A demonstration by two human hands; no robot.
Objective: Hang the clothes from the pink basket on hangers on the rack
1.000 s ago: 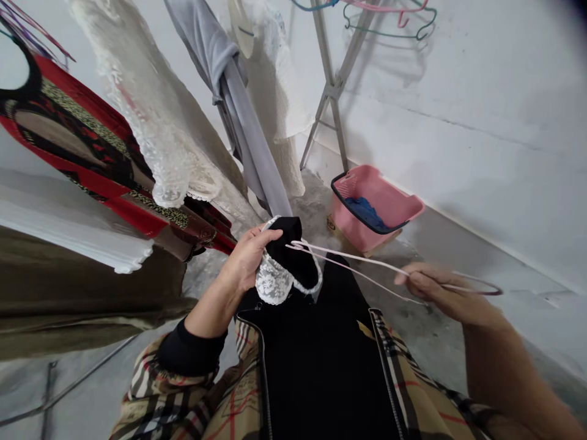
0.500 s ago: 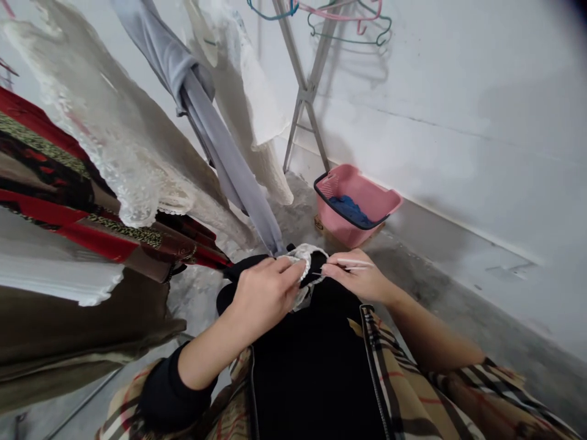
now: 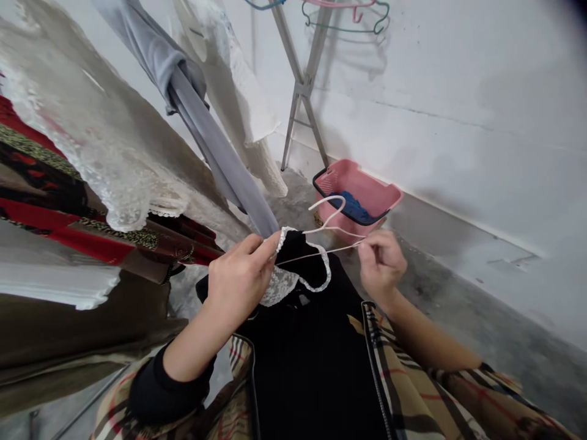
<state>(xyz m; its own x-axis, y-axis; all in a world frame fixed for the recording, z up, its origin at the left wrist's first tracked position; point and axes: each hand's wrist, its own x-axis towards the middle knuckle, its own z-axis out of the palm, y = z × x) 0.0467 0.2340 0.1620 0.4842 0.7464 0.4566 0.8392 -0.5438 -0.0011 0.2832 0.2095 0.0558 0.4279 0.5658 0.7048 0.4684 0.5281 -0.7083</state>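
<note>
My left hand (image 3: 239,280) grips the white lace collar of a black garment (image 3: 306,287) held in front of me. One end of a thin pale pink hanger (image 3: 326,225) sits inside the neck opening, and its hook curls upward above the collar. My right hand (image 3: 380,261) pinches the hanger's other end, just right of the collar. The garment hangs down over my front, between plaid sleeves.
A pink laundry basket (image 3: 367,190) with blue cloth in it stands on the concrete floor by the white wall. A metal drying rack (image 3: 299,91) carries spare hangers above. Lace, grey and red patterned clothes (image 3: 105,153) hang close on the left.
The hanger has gone from held out at the right, away from the garment, to one end inside the neck opening. My right hand then drew back to the right, and the hook now shows above the collar.
</note>
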